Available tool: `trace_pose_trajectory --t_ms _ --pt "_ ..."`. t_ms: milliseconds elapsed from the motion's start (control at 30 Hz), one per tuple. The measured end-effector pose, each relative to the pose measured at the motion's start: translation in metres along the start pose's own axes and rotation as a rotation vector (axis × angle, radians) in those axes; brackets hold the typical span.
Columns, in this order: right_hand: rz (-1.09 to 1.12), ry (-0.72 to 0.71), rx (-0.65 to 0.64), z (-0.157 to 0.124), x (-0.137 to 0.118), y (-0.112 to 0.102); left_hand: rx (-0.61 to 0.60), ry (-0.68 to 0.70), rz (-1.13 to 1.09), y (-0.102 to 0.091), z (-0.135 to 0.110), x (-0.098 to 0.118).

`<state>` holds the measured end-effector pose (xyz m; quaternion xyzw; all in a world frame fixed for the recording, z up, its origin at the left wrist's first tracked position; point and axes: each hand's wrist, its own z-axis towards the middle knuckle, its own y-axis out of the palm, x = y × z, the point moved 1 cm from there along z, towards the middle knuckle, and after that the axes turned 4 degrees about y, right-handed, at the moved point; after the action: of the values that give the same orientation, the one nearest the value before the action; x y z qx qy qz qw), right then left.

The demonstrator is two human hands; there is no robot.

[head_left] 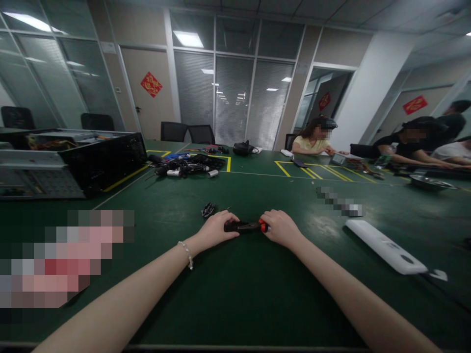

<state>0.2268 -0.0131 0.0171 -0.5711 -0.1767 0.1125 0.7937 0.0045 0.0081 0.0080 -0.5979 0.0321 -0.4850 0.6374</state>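
Stretching over the near part of a green table [243,299], two bare arms lead to a red-and-black hand tool [249,227] shaped like pliers, held level just above or on the tabletop; which of the two cannot be told. The left hand [219,227], with a beaded bracelet [187,255] at its wrist, has its thumb and fingers curled around the dark end. The right hand [281,227] grips the red end, its fingers bent over the top.

To the right lies an oblong white device [386,247] with a dark oval on its face and a dark cord trailing off. Just beyond the left hand sits a small dark bundle [208,210].

Farther away, a black computer case [106,166] stands at the left, its top uncovered, near a heap of black tools and cables [198,164]. Yellow tape lines [333,172] mark the table toward the right, where a metal bowl [431,183] rests.

Across the table sits a person in a yellow top [311,144], hands at a small grey box [339,159]. Behind are black chairs [173,131], a door [156,110] bearing a red diamond-shaped paper [151,85], and glass panels with blinds [233,93].
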Motion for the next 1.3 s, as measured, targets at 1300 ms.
trace_pose_trajectory --t_ms 1300 --pt "-0.062 0.001 0.017 0.0013 -0.0002 -0.0017 0.006 -0.017 0.005 0.0027 0.0006 -0.0034"
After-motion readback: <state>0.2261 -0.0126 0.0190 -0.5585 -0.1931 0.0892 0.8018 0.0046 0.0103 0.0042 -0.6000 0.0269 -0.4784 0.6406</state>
